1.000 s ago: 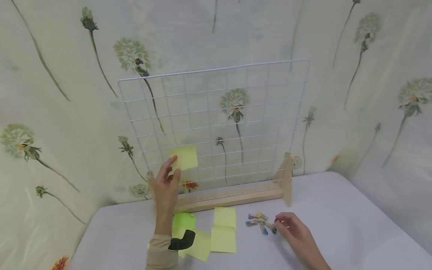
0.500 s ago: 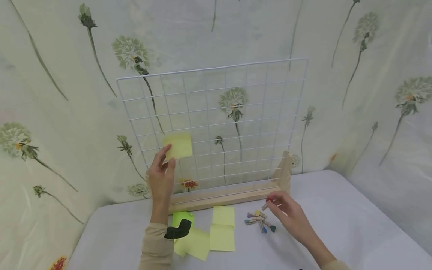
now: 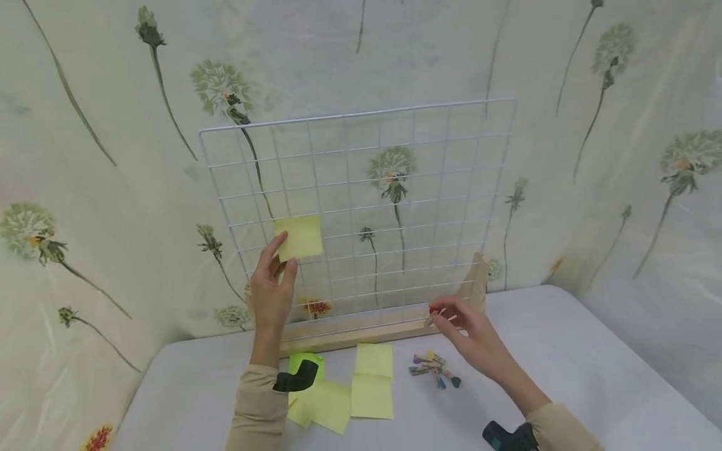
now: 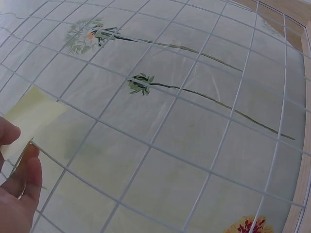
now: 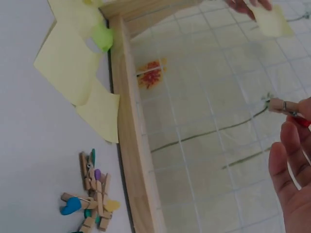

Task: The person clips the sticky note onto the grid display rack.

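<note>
Matt paper note (image 3: 304,237), wooden clothespin (image 5: 277,105)

The square, pale-yellow note (image 3: 303,235) is held upright by the left hand (image 3: 272,291) at the white wire grid (image 3: 348,182), while the red-ornamented wooden clothespin (image 5: 281,105) is pinched, tilted, in the right hand (image 3: 471,333) before the grid's lower part.

My right hand (image 3: 472,336) lifts the red clothespin (image 5: 285,106) clear of the clothespin pile (image 3: 435,368), toward eleven o'clock; my left hand (image 3: 272,291) brings the yellow note (image 3: 303,237) higher, between eleven and twelve; my right sleeve (image 3: 564,427) enters view around half past four.
</note>
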Motion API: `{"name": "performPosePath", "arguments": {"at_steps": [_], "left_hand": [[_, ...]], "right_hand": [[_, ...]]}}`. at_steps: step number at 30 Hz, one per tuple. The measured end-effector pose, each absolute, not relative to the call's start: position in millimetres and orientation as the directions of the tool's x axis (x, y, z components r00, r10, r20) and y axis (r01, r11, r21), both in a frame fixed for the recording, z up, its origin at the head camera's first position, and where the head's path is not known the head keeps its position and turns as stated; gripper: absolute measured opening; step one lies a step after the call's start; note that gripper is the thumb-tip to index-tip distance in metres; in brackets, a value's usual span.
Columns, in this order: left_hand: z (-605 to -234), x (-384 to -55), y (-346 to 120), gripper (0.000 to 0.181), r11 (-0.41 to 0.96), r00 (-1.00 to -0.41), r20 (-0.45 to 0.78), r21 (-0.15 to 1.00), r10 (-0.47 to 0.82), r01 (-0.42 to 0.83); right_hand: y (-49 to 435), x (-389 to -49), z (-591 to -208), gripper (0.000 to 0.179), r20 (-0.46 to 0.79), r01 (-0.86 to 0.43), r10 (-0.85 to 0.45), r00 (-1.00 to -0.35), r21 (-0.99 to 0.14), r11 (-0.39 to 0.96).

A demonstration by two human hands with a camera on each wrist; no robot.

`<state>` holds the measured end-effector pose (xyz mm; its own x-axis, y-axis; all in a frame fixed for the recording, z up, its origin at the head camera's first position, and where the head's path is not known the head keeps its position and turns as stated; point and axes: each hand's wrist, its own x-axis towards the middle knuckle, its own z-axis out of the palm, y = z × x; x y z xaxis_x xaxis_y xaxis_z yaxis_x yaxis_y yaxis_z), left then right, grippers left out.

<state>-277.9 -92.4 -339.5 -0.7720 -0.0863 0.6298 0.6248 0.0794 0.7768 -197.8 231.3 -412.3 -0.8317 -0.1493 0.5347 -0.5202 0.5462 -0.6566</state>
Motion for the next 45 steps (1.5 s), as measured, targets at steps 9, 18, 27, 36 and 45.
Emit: {"name": "performPosePath", "arguments": {"at_steps": [9, 18, 27, 36, 45], "left_hand": [[-334, -275, -94, 0.042, 0.128, -0.747, 0.653, 0.757, -0.124, 0.641], [-330, -283, -92, 0.044, -0.047, -0.785, 0.606, 0.787, -0.133, 0.615], [-333, -292, -93, 0.043, -0.101, -0.791, 0.587, 0.788, -0.175, 0.607], [-342, -302, -93, 0.044, -0.107, -0.770, 0.598, 0.770, -0.224, 0.629], [-335, -300, -90, 0.049, -0.193, -0.752, 0.622, 0.728, -0.216, 0.658]], "right_hand": [[225, -211, -389, 0.022, 0.527, -0.541, -0.211, -0.823, -0.614, 0.575], [225, -223, -368, 0.019, 0.552, -0.590, -0.261, -0.792, -0.578, 0.564], [214, -233, -355, 0.022, 0.589, -0.627, -0.288, -0.755, -0.519, 0.582], [196, -231, -330, 0.022, 0.637, -0.671, -0.300, -0.710, -0.483, 0.562], [179, -224, -309, 0.019, 0.632, -0.674, -0.304, -0.713, -0.498, 0.545]]}}
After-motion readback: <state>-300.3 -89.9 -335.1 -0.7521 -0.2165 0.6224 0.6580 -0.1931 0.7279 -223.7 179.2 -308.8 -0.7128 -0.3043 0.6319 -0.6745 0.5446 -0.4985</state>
